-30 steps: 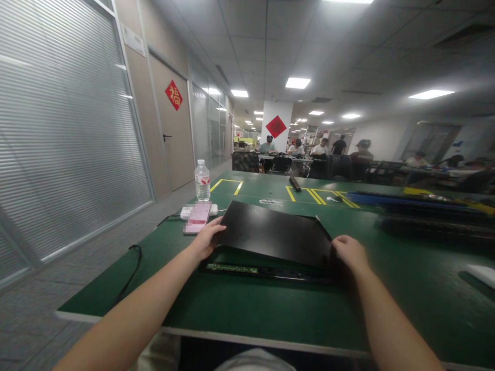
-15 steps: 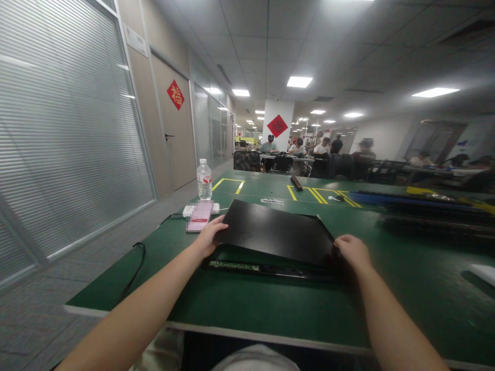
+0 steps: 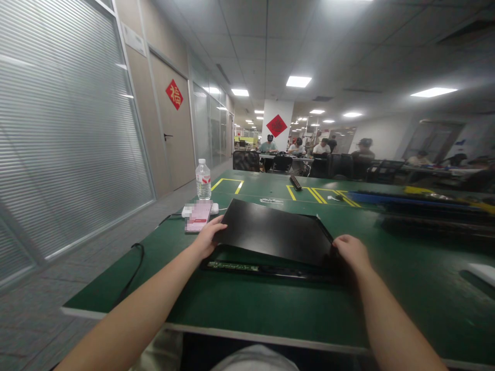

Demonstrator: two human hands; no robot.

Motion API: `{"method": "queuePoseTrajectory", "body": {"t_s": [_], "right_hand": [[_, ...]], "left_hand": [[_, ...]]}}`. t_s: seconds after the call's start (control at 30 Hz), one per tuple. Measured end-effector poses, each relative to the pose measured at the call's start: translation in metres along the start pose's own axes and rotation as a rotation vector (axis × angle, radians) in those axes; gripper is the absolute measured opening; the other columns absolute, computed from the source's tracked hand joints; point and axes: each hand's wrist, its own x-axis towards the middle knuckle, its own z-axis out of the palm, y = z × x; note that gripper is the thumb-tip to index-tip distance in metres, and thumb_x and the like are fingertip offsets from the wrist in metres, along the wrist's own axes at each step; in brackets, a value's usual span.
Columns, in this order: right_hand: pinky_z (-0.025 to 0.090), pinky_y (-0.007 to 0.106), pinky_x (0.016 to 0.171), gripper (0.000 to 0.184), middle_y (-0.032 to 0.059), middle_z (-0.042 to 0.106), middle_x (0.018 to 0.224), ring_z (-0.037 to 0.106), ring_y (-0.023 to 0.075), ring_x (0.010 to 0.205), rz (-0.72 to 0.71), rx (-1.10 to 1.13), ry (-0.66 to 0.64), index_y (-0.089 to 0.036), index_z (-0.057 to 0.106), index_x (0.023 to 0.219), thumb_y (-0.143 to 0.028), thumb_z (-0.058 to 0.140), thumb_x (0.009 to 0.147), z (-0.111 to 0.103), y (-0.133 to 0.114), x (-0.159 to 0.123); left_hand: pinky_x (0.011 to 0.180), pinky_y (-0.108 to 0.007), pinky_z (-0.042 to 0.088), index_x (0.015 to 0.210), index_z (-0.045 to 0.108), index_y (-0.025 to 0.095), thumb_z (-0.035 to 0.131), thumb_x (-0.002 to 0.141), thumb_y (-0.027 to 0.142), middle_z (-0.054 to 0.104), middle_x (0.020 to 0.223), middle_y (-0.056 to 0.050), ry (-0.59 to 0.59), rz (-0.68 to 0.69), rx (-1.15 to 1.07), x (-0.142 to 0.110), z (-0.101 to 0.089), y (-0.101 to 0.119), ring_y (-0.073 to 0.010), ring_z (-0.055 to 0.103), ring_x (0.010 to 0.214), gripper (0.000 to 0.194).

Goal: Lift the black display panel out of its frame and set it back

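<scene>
A thin black flat panel (image 3: 274, 229) is tilted over a dark frame whose near edge (image 3: 286, 272) lies on the green table (image 3: 240, 304). Along that edge, at the left, runs a strip of green circuit board (image 3: 232, 266). My left hand (image 3: 209, 237) grips the panel's left edge, thumb on top. At the panel's right edge my right hand (image 3: 352, 250) pinches its corner, fingers closed. The fingertips under the panel are hidden. A gap shows between the panel's near edge and the frame.
Left of the panel are a phone (image 3: 198, 216), a white plug-like block (image 3: 189, 209) and a water bottle (image 3: 203, 180). A black cable (image 3: 135, 268) lies at the left edge. Dark stacked parts (image 3: 436, 208) are at the right. People sit at desks farther back.
The view has shifted very slightly. Both hands keep their hold on the black panel, which stays in nearly the same tilted position.
</scene>
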Motion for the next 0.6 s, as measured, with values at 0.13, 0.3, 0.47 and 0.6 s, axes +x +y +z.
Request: {"method": "queuePoseTrajectory", "body": {"t_s": [0.13,0.3,0.47,0.6], "right_hand": [[0.044,0.031,0.067,0.019,0.0068,0.074,0.086,0.066,0.0241,0.082,-0.003,-0.006,0.003,-0.022,0.072,0.082,-0.031,0.056,0.078,-0.0009,-0.0009,-0.0002],[0.044,0.031,0.067,0.018,0.0067,0.074,0.084,0.066,0.0235,0.081,-0.002,0.006,-0.001,-0.022,0.073,0.08,-0.03,0.056,0.078,-0.0019,-0.0013,-0.0007],[0.044,0.031,0.065,0.018,0.0064,0.074,0.081,0.065,0.0233,0.08,-0.009,0.008,0.002,-0.022,0.072,0.079,-0.029,0.056,0.078,-0.0019,-0.0005,-0.0006],[0.043,0.031,0.065,0.017,0.0062,0.073,0.08,0.065,0.023,0.079,-0.004,0.011,0.0,-0.022,0.072,0.079,-0.03,0.057,0.077,-0.0019,-0.0003,-0.0005]], "left_hand": [[0.056,-0.023,0.05,0.12,0.071,0.017,0.073,0.061,0.013,0.078,0.089,-0.005,0.006,-0.001,0.018,-0.0002,-0.0002,-0.0002,-0.0184,0.07,0.07,0.06],[0.061,-0.024,0.054,0.118,0.073,0.016,0.077,0.063,0.017,0.079,0.093,-0.008,-0.006,0.025,0.02,-0.0004,0.0015,0.0023,-0.0226,0.074,0.083,0.055],[0.073,-0.028,0.058,0.118,0.073,0.016,0.082,0.066,0.022,0.079,0.097,-0.009,-0.013,0.033,0.059,0.0002,0.0013,0.0075,-0.0258,0.074,0.092,0.054],[0.082,-0.032,0.057,0.12,0.072,0.016,0.085,0.063,0.024,0.079,0.103,-0.01,-0.071,0.057,0.133,0.0053,-0.0073,0.0083,-0.0265,0.074,0.095,0.059]]}}
